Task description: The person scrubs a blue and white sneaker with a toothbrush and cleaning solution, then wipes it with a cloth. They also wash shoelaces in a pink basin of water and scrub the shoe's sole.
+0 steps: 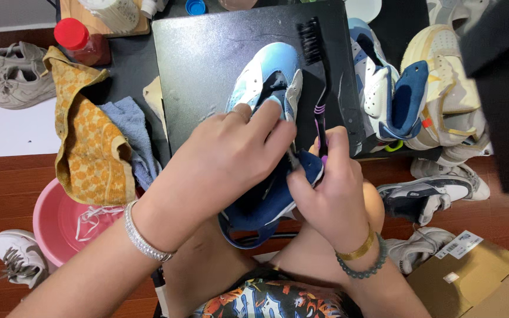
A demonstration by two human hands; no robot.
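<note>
Black tabletop (207,53) over a wood floor carries a light-blue and navy sneaker (266,76); left hand (225,159) grasps its ankle opening, right hand (331,188) clenched on a black brush (316,65) beside it, pink basin (60,221) left

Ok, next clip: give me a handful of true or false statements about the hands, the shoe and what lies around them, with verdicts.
1. The left hand grips the blue and white shoe. True.
2. The right hand holds a sponge. False: it holds a black brush with its bristles up.
3. The shoe lies on a black board. True.
4. A green basin sits on the floor at the left. False: the basin there is pink.
5. A yellow patterned cloth lies left of the board. True.
6. The left wrist is bare. False: it wears a silver bracelet.
</note>
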